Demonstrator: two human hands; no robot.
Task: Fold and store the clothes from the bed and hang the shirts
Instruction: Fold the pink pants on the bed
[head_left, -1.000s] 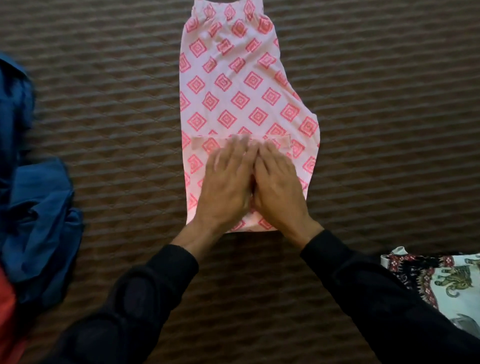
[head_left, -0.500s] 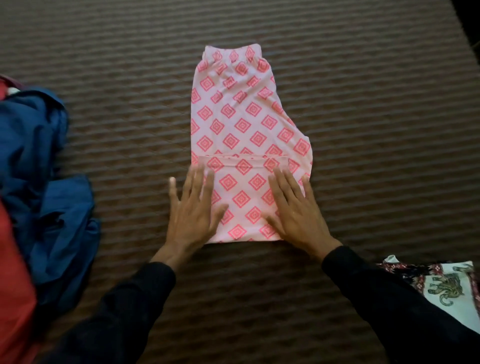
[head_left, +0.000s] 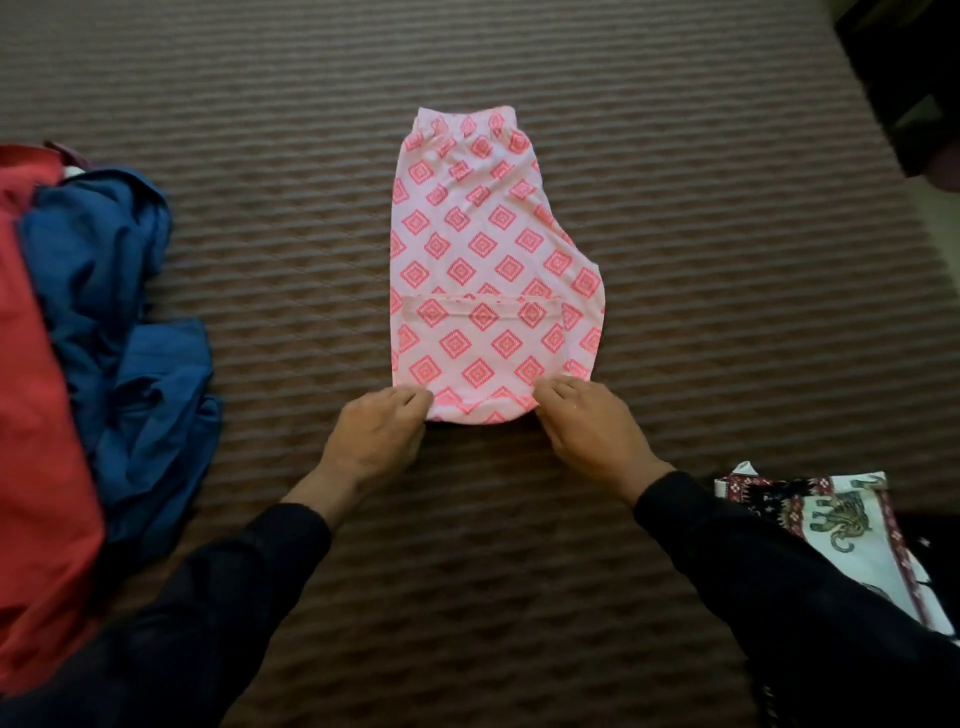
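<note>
Brown striped bed cover (head_left: 727, 260) fills the view, with the pink diamond-print folded garment (head_left: 488, 260) lying flat at centre. Left hand (head_left: 376, 441) and right hand (head_left: 592, 431) each grip a near corner, fingers curled onto cloth.

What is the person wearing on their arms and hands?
Both arms are covered by long black sleeves, the left sleeve and the right sleeve, each ending at the wrist. The left hand and right hand are bare: no gloves, and no rings, watch or bracelet that I can see.
</note>
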